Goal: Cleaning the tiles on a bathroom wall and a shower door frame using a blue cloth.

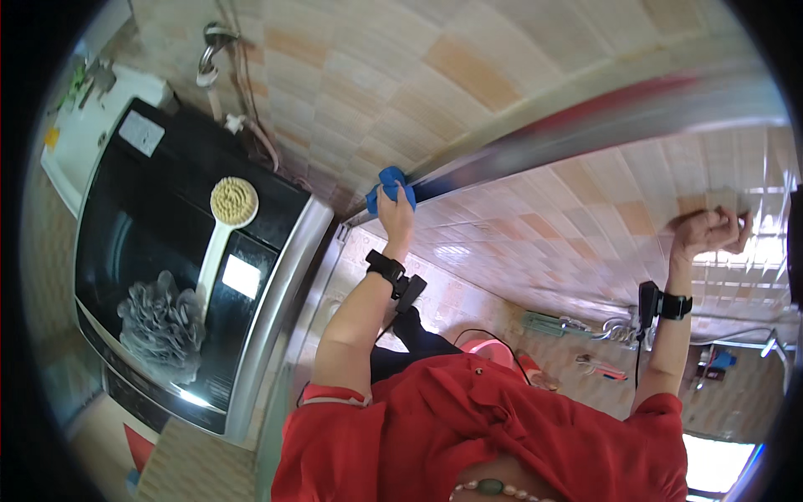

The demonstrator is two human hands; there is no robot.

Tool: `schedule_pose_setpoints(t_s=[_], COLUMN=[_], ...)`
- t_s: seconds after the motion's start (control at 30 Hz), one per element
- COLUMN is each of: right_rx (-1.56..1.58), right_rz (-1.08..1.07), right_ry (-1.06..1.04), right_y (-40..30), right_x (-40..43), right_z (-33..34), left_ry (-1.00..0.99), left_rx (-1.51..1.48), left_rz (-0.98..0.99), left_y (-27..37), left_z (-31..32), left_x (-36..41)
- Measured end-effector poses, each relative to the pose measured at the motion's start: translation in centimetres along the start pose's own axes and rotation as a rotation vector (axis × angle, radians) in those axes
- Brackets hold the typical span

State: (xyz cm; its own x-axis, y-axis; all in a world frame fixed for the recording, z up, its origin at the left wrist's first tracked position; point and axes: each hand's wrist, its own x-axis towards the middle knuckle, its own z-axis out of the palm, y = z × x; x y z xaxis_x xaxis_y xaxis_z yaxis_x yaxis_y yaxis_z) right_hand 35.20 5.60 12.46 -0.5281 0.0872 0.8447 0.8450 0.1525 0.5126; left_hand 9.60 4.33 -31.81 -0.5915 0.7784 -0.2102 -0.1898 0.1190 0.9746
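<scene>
My left hand point(396, 216) grips a bunched blue cloth point(394, 185) and presses it to the metal rail point(489, 164), at the end near the washing machine. That rail runs along the tiled wall and blurs towards the right. My right hand point(712, 231) is raised at the far right, in front of a shiny, tile-patterned panel point(533, 232). Its fingers are loosely curled with gaps between them, and nothing shows in them. Whether it touches the panel, I cannot tell. Each wrist wears a black strap with a small device.
A black-topped washing machine point(169, 207) stands at left, bearing a long-handled bath brush point(233, 202) and a grey mesh bath puff point(163, 326). A metal tap point(216, 47) juts from the wall beyond it, near a white basin point(119, 94). A pink basin point(488, 352) sits low behind my body.
</scene>
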Motion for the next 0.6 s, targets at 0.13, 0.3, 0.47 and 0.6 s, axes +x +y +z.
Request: schedule_pose_setpoints(t_s=[0.13,0.3,0.47,0.6], right_rx=[-0.019,0.078,0.110,0.664], right_rz=[0.052,0.187,0.172,0.331], right_ry=[-0.021,0.111,0.153,0.266], right_y=[-0.1,-0.5,-0.6,-0.8], right_x=[0.4,0.5,0.7,-2.8], right_z=[-0.7,-1.2,-1.9,-1.6], left_ry=[-0.113,-0.492,-0.732,-1.030], left_rx=[-0.212,-0.848,-1.000,-1.182], left_rz=[0.058,-0.176,-0.208,-0.216], left_y=[8.4,21.8,29.7,32.9], left_z=[-0.2,-4.1,-7.4,-6.7], left_x=[-1.2,-3.5,-6.1,-8.3])
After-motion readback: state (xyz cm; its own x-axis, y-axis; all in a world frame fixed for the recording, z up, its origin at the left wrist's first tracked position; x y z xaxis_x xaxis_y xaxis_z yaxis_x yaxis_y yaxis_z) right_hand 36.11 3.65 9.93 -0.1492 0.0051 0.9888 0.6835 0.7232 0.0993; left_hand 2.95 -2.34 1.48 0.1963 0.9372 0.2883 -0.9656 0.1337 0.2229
